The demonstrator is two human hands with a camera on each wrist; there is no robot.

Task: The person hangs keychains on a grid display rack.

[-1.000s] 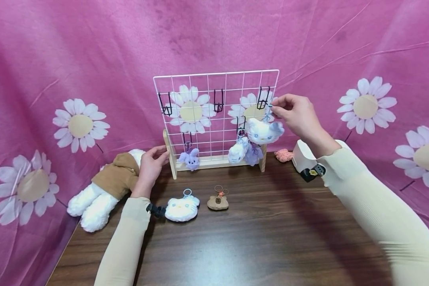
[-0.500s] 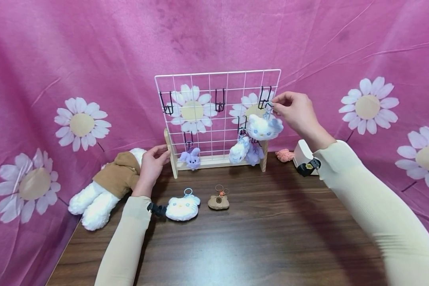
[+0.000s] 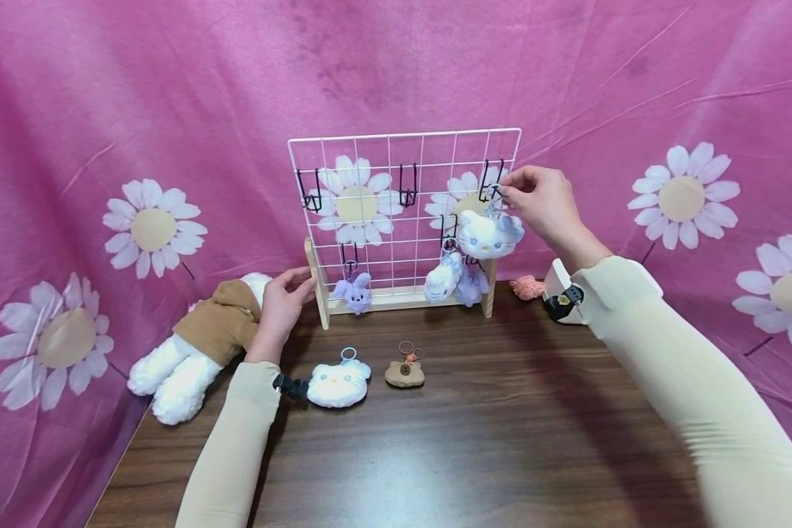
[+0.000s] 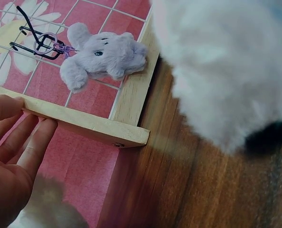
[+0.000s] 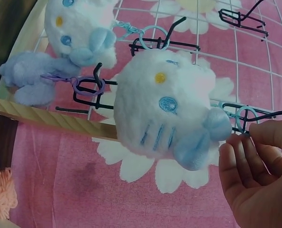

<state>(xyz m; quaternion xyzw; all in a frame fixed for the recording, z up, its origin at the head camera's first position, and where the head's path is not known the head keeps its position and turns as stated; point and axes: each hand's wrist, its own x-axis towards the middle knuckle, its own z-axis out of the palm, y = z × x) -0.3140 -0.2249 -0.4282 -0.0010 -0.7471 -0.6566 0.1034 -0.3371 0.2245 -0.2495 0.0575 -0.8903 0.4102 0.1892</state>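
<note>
With thumb and fingertips my right hand point(image 3: 544, 202) pinches the light-blue key ring point(image 5: 247, 117) of a white cat-face plush keychain point(image 3: 490, 235) with a blue bow. The ring overlaps the arm of the upper right black hook point(image 3: 490, 182); it looks threaded on. My left hand point(image 3: 282, 306) has its extended fingers against the outer side of the wooden left post point(image 4: 84, 118) of the white wire grid rack point(image 3: 422, 198). Below the right hand hang another white cat plush point(image 3: 444, 279) and a purple plush point(image 3: 472, 284). A purple bunny plush point(image 4: 108, 54) hangs near the left post.
Before the rack lie a white cat plush keychain point(image 3: 338, 383) and a brown one point(image 3: 405, 374). A large white plush in a brown top point(image 3: 214, 326) lies left. Black hooks point(image 3: 407, 192) jut from the grid. Orange yarn-like strands point(image 3: 526, 287) and a white container point(image 3: 557, 279) stand right.
My right hand has shifted slightly left and up, bringing the keychain's ring from beside the hook onto its arm. My left hand stays at the post.
</note>
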